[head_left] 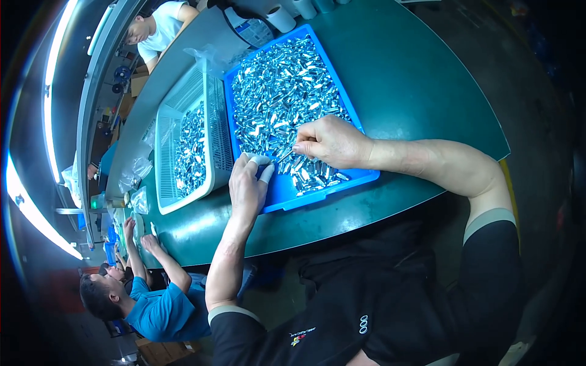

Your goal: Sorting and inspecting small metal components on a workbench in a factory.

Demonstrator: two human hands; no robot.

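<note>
Small shiny metal parts (282,85) fill the blue tray (367,175) on the green table (415,79), thinning toward its near edge. Left hand (247,186) rests on the tray's near rim, fingers together, tips wrapped in white cots. Right hand (331,141) reaches in, fingertips pinched narrow on the parts. Beyond, left, a white mesh basket (166,128) holds more.
</note>
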